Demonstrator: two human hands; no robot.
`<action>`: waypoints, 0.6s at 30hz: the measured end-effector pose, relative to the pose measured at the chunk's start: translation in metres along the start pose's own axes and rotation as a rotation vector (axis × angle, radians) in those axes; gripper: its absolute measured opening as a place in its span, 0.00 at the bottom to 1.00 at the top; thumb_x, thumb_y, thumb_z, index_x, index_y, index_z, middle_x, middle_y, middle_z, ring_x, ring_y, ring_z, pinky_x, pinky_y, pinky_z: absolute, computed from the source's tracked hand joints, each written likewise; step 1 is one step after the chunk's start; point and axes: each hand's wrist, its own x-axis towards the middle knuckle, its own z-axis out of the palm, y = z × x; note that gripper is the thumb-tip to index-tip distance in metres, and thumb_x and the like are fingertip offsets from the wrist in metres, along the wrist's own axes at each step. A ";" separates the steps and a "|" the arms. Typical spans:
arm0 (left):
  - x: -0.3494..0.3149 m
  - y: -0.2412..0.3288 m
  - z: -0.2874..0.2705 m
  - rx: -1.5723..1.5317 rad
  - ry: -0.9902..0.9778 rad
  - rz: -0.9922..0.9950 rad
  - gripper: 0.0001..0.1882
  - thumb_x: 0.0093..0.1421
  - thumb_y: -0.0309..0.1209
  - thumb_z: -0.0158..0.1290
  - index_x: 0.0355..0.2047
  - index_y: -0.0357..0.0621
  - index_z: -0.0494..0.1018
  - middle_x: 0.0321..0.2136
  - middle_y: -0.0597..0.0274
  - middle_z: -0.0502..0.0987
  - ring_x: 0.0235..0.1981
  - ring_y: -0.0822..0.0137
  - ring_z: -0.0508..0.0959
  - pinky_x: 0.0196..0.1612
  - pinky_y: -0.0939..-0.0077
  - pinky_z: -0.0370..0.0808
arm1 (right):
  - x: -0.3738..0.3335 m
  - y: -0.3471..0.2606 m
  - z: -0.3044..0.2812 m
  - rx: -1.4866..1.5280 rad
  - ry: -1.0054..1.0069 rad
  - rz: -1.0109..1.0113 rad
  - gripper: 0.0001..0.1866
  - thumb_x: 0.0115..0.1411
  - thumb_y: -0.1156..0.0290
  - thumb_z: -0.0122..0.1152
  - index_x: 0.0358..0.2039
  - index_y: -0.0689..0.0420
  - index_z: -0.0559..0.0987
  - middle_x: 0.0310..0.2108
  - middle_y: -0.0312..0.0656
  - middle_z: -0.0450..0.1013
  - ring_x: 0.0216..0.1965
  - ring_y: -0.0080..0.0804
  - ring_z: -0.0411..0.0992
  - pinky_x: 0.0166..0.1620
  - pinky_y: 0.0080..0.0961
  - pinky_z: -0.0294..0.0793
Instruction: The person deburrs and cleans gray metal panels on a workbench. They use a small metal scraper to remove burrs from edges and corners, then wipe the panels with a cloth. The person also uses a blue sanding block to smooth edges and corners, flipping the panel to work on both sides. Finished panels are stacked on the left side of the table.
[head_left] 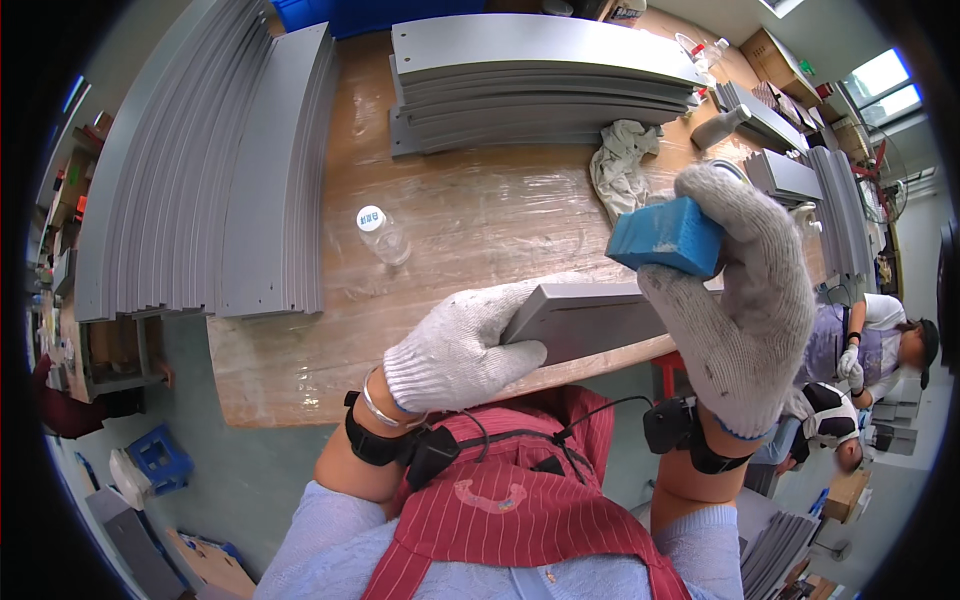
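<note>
In a white knit glove, my left hand (470,345) grips one end of a grey panel (590,318), thumb on its near face and fingers behind. The panel is held tilted above the table's near edge. My right hand (745,290), gloved too, pinches a blue block (668,237) between thumb and fingers, just above the panel's right part. That hand hides the panel's far right end. Beyond my hands a crumpled whitish cloth (625,165) lies on the table, and a small clear bottle with a white cap (383,236) stands to the left.
Stacked grey panels (270,170) fill the table's left side; another stack (540,90) lies at the back. A grey bottle (720,128) and more panels (835,210) are at the right. The wooden table (270,385) ends before me. Two people (870,340) are at the far right.
</note>
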 end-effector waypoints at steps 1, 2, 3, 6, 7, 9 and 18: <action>0.001 0.000 0.002 -0.093 0.003 -0.017 0.29 0.56 0.23 0.56 0.60 0.39 0.69 0.45 0.54 0.80 0.45 0.68 0.79 0.51 0.71 0.75 | -0.011 0.003 0.001 0.078 0.076 0.025 0.30 0.48 0.84 0.72 0.54 0.61 0.75 0.48 0.44 0.76 0.47 0.31 0.76 0.49 0.27 0.77; -0.001 -0.001 0.003 -0.177 0.019 -0.043 0.29 0.56 0.22 0.56 0.60 0.38 0.69 0.46 0.56 0.80 0.46 0.69 0.78 0.52 0.72 0.74 | -0.020 0.007 0.015 0.139 0.157 0.052 0.28 0.49 0.82 0.73 0.53 0.61 0.76 0.44 0.44 0.77 0.43 0.29 0.78 0.44 0.24 0.78; -0.002 -0.001 0.003 -0.260 0.035 -0.068 0.29 0.57 0.21 0.56 0.61 0.37 0.69 0.47 0.58 0.79 0.47 0.70 0.77 0.53 0.72 0.74 | -0.028 0.008 0.027 0.182 0.205 0.075 0.28 0.49 0.81 0.73 0.52 0.62 0.76 0.43 0.44 0.78 0.41 0.29 0.78 0.43 0.24 0.79; 0.000 0.000 0.001 -0.263 0.056 -0.150 0.27 0.58 0.21 0.58 0.59 0.38 0.69 0.44 0.62 0.80 0.46 0.72 0.78 0.50 0.73 0.77 | -0.041 0.012 0.054 0.150 0.209 0.081 0.27 0.51 0.79 0.74 0.52 0.64 0.75 0.39 0.46 0.79 0.37 0.29 0.80 0.38 0.22 0.80; -0.001 -0.003 0.000 -0.254 0.071 -0.151 0.27 0.58 0.21 0.59 0.59 0.38 0.69 0.44 0.62 0.80 0.45 0.72 0.78 0.49 0.74 0.77 | -0.040 0.012 0.059 0.095 0.204 0.050 0.27 0.51 0.79 0.74 0.51 0.64 0.75 0.39 0.47 0.78 0.36 0.31 0.80 0.38 0.23 0.80; -0.001 -0.010 0.001 -0.235 0.098 -0.153 0.28 0.57 0.21 0.59 0.59 0.39 0.69 0.44 0.62 0.80 0.43 0.73 0.79 0.47 0.76 0.78 | -0.044 0.018 0.061 0.072 0.246 0.090 0.25 0.51 0.79 0.72 0.51 0.64 0.76 0.37 0.47 0.79 0.35 0.31 0.80 0.37 0.23 0.80; -0.004 -0.013 -0.001 -0.191 0.175 -0.212 0.29 0.57 0.22 0.58 0.60 0.36 0.69 0.46 0.59 0.79 0.46 0.70 0.77 0.51 0.72 0.76 | -0.077 0.054 0.049 0.141 0.475 0.381 0.22 0.53 0.80 0.70 0.49 0.63 0.76 0.34 0.41 0.78 0.33 0.28 0.78 0.38 0.24 0.77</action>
